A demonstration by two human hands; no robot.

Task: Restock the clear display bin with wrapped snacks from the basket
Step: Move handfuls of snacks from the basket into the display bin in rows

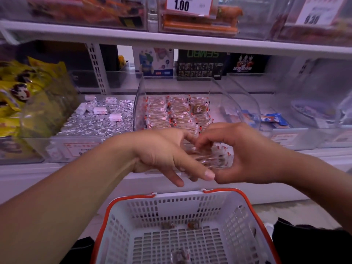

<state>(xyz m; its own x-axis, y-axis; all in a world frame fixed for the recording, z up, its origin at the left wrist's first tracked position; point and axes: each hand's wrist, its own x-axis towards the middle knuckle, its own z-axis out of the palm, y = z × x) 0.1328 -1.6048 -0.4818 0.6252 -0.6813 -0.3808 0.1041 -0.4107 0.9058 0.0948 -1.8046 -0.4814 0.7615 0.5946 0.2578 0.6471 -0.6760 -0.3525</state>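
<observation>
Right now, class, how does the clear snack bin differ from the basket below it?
The clear bin is see-through with solid walls; the basket is white, slotted and orange-rimmed. The bin holds rows of wrapped snacks; the basket holds only a few. Both are open-topped containers.

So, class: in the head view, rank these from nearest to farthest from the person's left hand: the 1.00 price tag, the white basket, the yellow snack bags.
From the left hand:
1. White basket, just below.
2. Yellow snack bags, far left on the shelf.
3. 1.00 price tag, top shelf above.
</observation>
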